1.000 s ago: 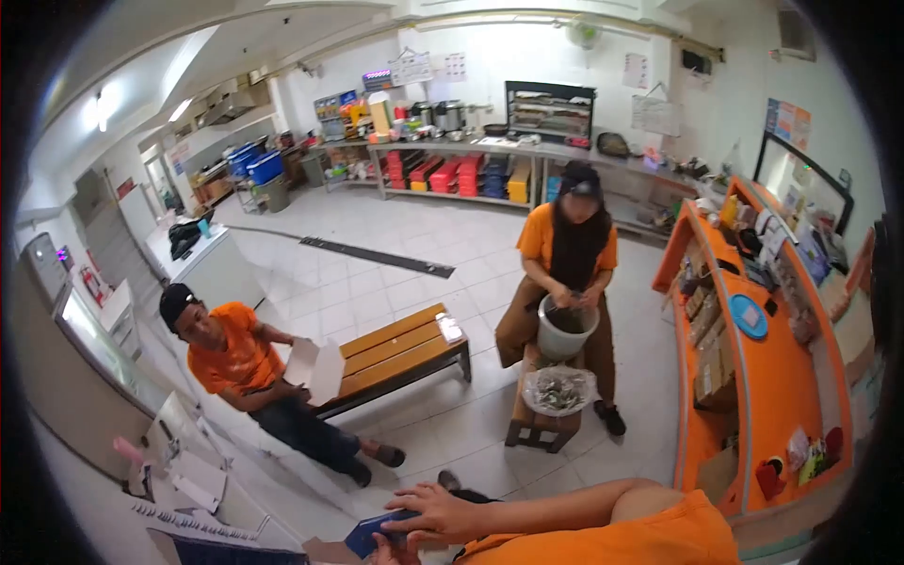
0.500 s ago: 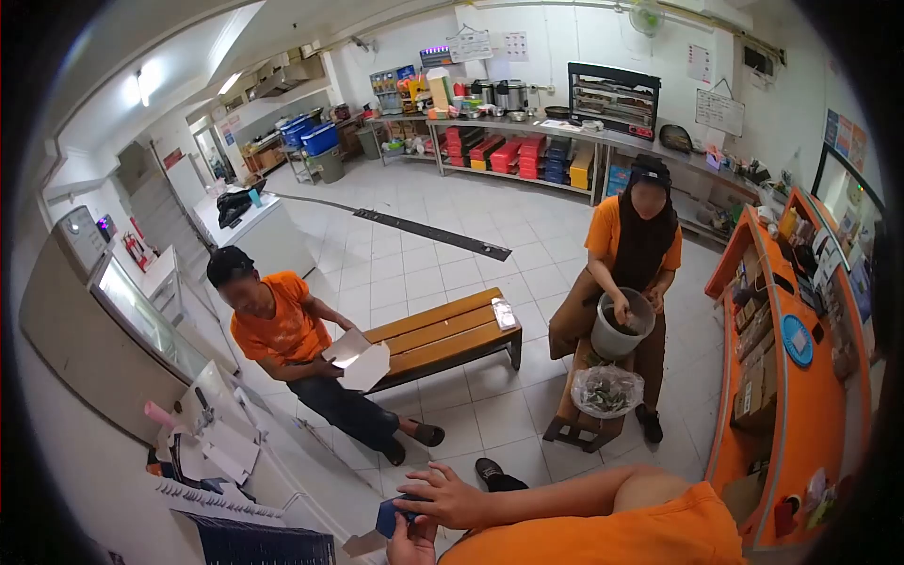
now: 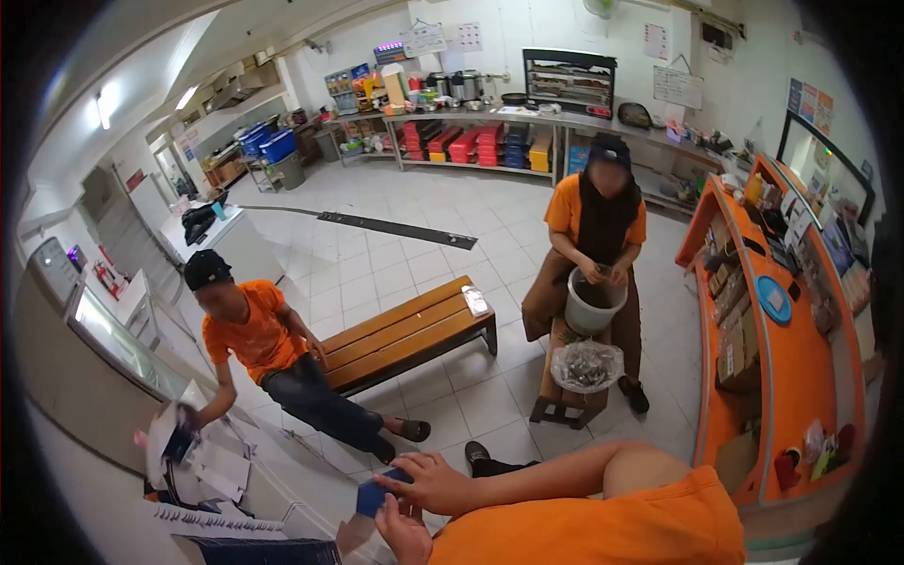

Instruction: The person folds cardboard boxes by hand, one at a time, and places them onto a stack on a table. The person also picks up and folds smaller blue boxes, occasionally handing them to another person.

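A small dark blue folded cardboard piece (image 3: 379,493) is between my hands, low in the view. My right hand (image 3: 435,482) lies over its upper right side, fingers bent across it. From below, my left hand (image 3: 405,529) grips its lower right edge with thumb and fingers. Part of the piece is hidden behind my fingers. To the left of my hands, a stack of flat dark blue cartons (image 3: 264,550) lies on a white surface (image 3: 306,513), beside a row of white tabbed edges.
A co-worker (image 3: 254,325) sits on a wooden bench (image 3: 405,325), one hand at white and dark cartons (image 3: 179,433). Another person (image 3: 603,212) sits behind a bucket (image 3: 593,311) and a plastic bag of greens (image 3: 586,367). An orange shelf unit (image 3: 791,377) stands right.
The view has shifted slightly. The seated co-worker's open white box has left the lap, and one arm now reaches left to the cartons. The other person's hand has risen out of the bucket.
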A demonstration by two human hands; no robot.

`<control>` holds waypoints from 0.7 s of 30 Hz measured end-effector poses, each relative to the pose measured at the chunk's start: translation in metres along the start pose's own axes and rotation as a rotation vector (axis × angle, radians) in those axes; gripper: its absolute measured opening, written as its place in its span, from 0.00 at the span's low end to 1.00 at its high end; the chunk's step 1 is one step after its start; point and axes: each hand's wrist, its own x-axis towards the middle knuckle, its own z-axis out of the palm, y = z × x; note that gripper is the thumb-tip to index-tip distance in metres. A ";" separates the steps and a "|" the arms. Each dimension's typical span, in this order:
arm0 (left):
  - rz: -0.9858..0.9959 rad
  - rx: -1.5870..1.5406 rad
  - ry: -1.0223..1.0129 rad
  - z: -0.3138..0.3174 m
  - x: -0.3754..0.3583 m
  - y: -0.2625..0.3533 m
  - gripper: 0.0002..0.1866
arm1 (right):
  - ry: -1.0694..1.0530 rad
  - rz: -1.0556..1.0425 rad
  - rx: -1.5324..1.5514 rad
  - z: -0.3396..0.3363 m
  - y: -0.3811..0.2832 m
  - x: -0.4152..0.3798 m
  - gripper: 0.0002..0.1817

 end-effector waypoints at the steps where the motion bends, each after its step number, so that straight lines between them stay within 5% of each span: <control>1: 0.103 0.072 0.011 -0.002 0.001 -0.001 0.13 | -0.022 -0.078 -0.051 -0.001 -0.001 -0.004 0.34; 4: 0.175 0.131 0.015 -0.038 0.014 0.003 0.20 | -0.172 -0.086 0.363 -0.011 0.005 -0.006 0.35; 6: 0.351 0.428 -0.014 -0.067 0.031 0.005 0.12 | -0.154 -0.063 0.364 -0.040 0.018 0.004 0.37; 7: 0.304 0.583 -0.205 -0.109 0.052 0.007 0.18 | -0.278 0.004 0.364 -0.068 0.018 0.012 0.36; 10: 0.248 0.958 -0.289 -0.065 -0.023 0.033 0.15 | -0.349 0.040 0.408 -0.074 0.029 0.006 0.33; 13: 0.292 0.843 -0.156 -0.031 -0.049 0.026 0.18 | -0.160 0.278 0.673 -0.066 0.032 0.002 0.27; 16: 0.335 0.759 -0.023 -0.011 -0.068 0.031 0.20 | -0.094 0.184 0.953 -0.047 0.020 -0.007 0.27; 20: 0.418 0.593 -0.106 -0.013 -0.071 0.015 0.24 | -0.595 -0.054 0.692 -0.081 0.010 0.004 0.21; 21: 0.420 0.594 -0.095 -0.015 -0.073 0.012 0.24 | -0.484 0.020 0.704 -0.068 0.014 0.000 0.21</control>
